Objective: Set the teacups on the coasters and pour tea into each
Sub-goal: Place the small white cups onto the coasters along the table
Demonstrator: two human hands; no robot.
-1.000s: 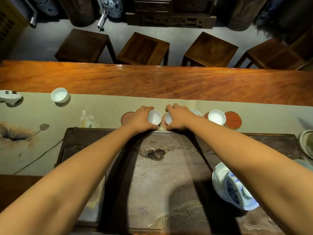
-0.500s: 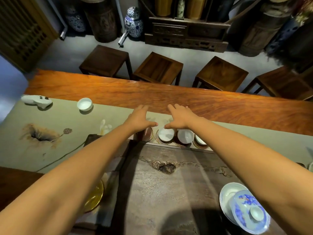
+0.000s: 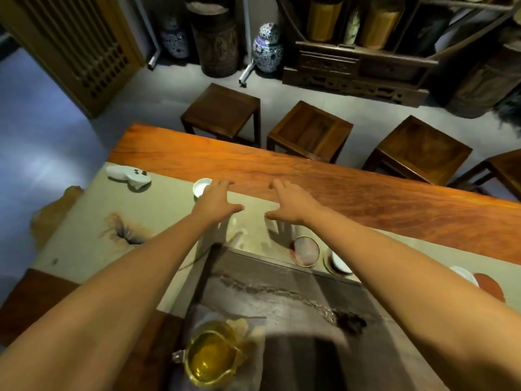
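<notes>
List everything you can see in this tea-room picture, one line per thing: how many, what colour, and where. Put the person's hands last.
Teacups: three in view, white; one far left on the runner by the left hand, one on a coaster, one partly behind the right forearm.
Coasters: reddish-brown, gold-rimmed; one empty, one at right.
Glass pitcher: one, clear, holding amber tea, near bottom edge.
Tea tray: one, dark grey-brown, centre.
Runner: one, pale green, on the table.
Table: one, orange wood.
Controller: one, white, far left.
Stools: four, dark brown, beyond the table.
Left hand: open, fingers spread.
Right hand: open, fingers spread.
</notes>
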